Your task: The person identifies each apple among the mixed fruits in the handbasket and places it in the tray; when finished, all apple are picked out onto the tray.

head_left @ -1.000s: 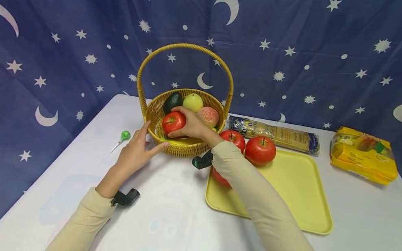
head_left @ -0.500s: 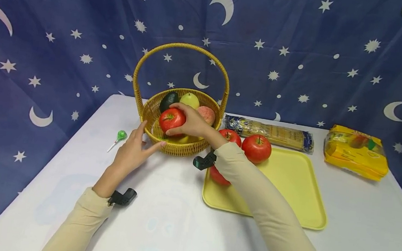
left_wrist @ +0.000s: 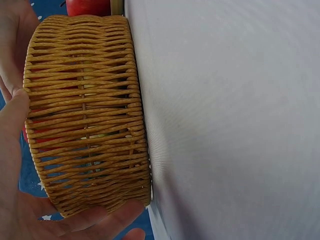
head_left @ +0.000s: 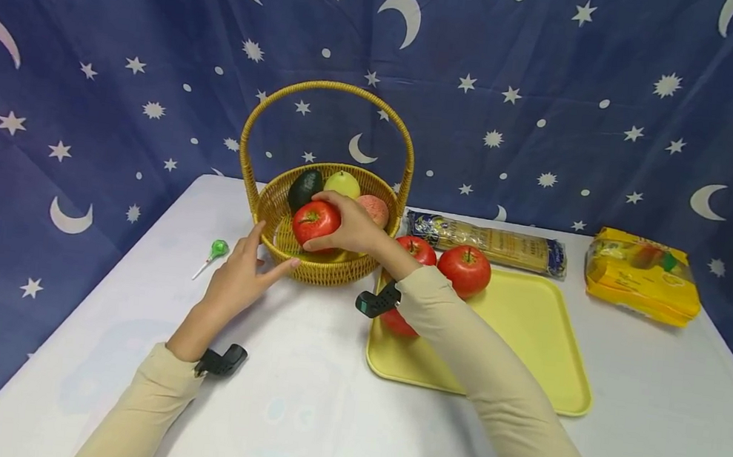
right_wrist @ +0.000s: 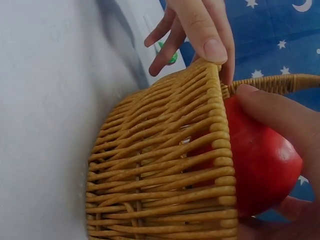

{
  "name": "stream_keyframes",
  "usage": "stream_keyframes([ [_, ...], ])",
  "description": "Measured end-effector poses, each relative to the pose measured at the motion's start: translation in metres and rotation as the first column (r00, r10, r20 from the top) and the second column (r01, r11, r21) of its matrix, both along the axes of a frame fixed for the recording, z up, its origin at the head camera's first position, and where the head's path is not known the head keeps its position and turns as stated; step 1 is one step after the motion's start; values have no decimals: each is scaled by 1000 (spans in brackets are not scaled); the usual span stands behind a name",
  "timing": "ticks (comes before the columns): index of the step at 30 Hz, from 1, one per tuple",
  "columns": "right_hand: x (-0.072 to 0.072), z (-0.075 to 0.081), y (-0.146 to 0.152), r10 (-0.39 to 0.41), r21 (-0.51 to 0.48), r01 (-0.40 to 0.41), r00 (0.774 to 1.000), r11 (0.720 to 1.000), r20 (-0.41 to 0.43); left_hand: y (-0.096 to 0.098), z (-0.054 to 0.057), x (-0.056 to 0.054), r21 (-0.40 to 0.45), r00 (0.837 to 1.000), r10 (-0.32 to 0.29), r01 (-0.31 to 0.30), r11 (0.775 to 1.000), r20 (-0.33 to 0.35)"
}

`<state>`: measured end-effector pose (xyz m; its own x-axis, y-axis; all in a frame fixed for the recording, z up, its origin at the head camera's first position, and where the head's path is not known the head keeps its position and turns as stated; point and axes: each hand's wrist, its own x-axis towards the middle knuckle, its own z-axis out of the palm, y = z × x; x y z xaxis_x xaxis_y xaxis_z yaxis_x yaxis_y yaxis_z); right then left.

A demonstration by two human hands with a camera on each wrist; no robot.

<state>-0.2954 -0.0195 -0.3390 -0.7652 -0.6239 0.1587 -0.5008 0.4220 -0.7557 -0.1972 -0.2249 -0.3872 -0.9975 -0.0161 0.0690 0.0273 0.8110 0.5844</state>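
Observation:
My right hand (head_left: 356,226) holds a red apple (head_left: 315,225) over the front of the wicker basket (head_left: 324,274), thumb on its near side and fingers over the top. In the right wrist view the apple (right_wrist: 265,155) shows behind the basket's rim. Inside the basket lie an avocado (head_left: 305,189), a pale green apple (head_left: 343,183) and a peach (head_left: 374,209); something yellow is mostly hidden under the held apple. My left hand (head_left: 237,278) rests against the basket's front left, fingers spread, thumb (left_wrist: 19,102) at the rim.
Right of the basket, a yellow tray (head_left: 530,335) bears red apples (head_left: 464,271), partly covered by my right forearm. Behind it lies a pack of spaghetti (head_left: 489,243), with a yellow package (head_left: 643,278) farther right. A green lollipop (head_left: 219,249) lies left. The basket's tall handle (head_left: 334,87) arches overhead.
The right hand has shifted the red apple slightly rightward relative to the basket. The left hand stays at the basket's side. The head view has turned a little to the right.

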Motion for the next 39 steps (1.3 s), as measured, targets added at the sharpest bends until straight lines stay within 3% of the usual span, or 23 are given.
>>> stream_keyframes([
  [17,9,3,18,-18,-110,31,992,993,126,1,-1,-1,-3,1000,4,-4,1000,-5],
  [25,10,9,29,-35,-171,48,997,984,75,1,0,-3,-6,1000,-7,7,1000,-6],
  [39,19,8,42,-25,-251,53,993,967,114,1,0,-1,-15,1000,-4,4,1000,-20],
])
